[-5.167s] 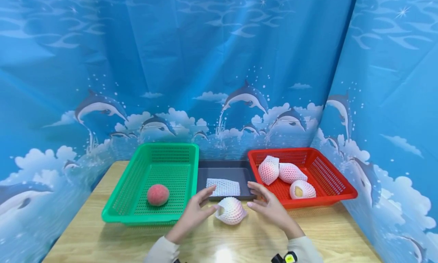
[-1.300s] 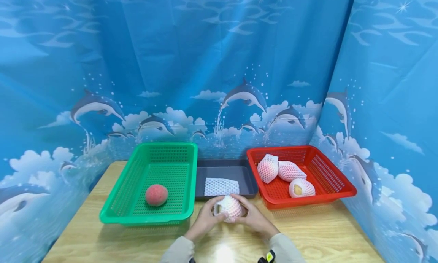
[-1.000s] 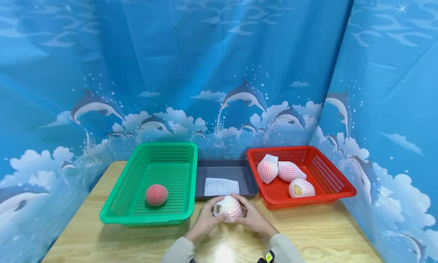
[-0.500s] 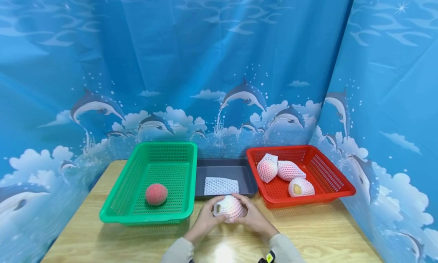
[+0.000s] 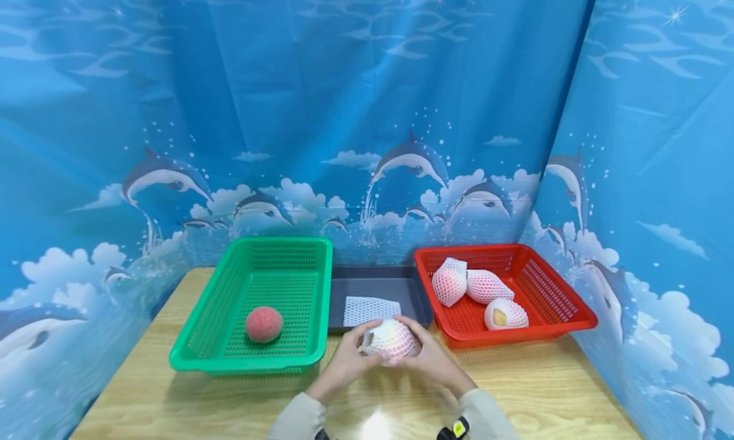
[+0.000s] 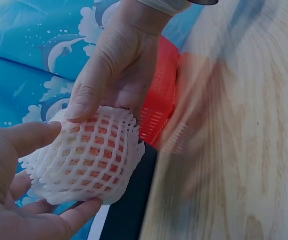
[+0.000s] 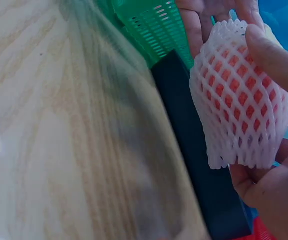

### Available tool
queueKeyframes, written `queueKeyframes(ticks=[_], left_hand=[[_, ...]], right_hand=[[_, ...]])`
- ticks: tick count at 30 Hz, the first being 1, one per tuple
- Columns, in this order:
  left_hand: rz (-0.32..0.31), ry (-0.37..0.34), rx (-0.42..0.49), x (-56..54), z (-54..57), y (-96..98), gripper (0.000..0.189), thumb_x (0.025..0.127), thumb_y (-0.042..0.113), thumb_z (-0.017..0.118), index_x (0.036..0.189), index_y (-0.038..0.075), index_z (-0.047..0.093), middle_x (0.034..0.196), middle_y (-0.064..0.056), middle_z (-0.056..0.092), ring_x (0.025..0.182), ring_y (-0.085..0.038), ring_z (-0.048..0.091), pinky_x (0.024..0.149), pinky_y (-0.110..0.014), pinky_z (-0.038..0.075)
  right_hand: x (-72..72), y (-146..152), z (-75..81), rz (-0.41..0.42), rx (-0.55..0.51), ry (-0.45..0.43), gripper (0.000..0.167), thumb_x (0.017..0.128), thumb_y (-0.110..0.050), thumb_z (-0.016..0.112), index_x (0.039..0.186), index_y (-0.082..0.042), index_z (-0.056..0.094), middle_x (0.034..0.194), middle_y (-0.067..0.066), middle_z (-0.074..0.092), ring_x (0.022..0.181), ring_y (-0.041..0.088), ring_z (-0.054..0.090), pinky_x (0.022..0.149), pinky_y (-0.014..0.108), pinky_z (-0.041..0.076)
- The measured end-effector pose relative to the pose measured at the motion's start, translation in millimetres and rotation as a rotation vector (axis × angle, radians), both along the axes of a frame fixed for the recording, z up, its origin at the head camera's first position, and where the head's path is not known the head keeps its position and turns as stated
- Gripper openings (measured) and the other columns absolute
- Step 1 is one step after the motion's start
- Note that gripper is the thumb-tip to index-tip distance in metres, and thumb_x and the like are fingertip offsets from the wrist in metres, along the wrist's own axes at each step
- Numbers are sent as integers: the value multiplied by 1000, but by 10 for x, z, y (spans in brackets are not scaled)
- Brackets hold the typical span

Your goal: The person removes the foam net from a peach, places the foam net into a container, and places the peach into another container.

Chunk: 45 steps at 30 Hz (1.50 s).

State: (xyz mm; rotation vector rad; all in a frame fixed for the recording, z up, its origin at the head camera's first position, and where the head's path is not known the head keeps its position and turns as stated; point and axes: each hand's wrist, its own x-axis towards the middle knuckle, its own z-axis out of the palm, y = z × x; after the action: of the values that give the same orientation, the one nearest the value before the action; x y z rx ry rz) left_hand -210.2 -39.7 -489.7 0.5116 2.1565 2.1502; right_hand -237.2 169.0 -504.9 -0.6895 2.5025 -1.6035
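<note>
At lower centre of the head view, the left hand (image 5: 346,362) and right hand (image 5: 437,362) grip the netted fruit (image 5: 395,339) from opposite sides, probably to steady it. Just above, the tray (image 5: 413,285) likely keeps a flat net (image 5: 371,311) handy.

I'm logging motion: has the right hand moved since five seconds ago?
Yes, leftward against the red basket; the right hand now grips the foam-netted peach.

Head view faces forward-down over the pale wooden bench (image 5: 218,414); close left and right wrist views share the round white-foam-netted fruit (image 6: 86,160), lower left and upper right respectively.
</note>
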Motion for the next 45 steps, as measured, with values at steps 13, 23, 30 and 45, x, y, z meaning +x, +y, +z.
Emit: queueKeyframes(ticks=[13,23,30,45], left_hand=[[-72,36,-6,74,235,-70,61,81,1,71,136,-5,46,139,-31,42,122,-42,49,92,-29,54],[-7,125,-27,91,378,-153,54,86,3,68,136,-5,47,135,-31,48,121,-43,51,100,-39,48],[171,208,-59,153,526,-270,26,82,-2,70,108,-4,67,113,-20,65,108,-36,62,93,-34,54],[200,399,-322,176,562,-306,10,81,2,73,91,4,75,94,-7,72,88,-23,69,77,-21,58]], right_hand=[[39,29,169,89,-143,56,75,76,-10,80,141,-18,43,136,15,48,109,22,55,89,27,51],[53,22,232,93,-213,41,75,76,-4,79,142,-12,43,137,21,45,106,20,58,83,29,57],[82,28,261,59,-217,34,75,77,-4,79,143,-9,43,141,22,44,106,14,58,82,25,56],[134,17,336,77,-237,25,73,77,-3,78,142,-5,44,141,24,44,106,12,58,82,23,56]])
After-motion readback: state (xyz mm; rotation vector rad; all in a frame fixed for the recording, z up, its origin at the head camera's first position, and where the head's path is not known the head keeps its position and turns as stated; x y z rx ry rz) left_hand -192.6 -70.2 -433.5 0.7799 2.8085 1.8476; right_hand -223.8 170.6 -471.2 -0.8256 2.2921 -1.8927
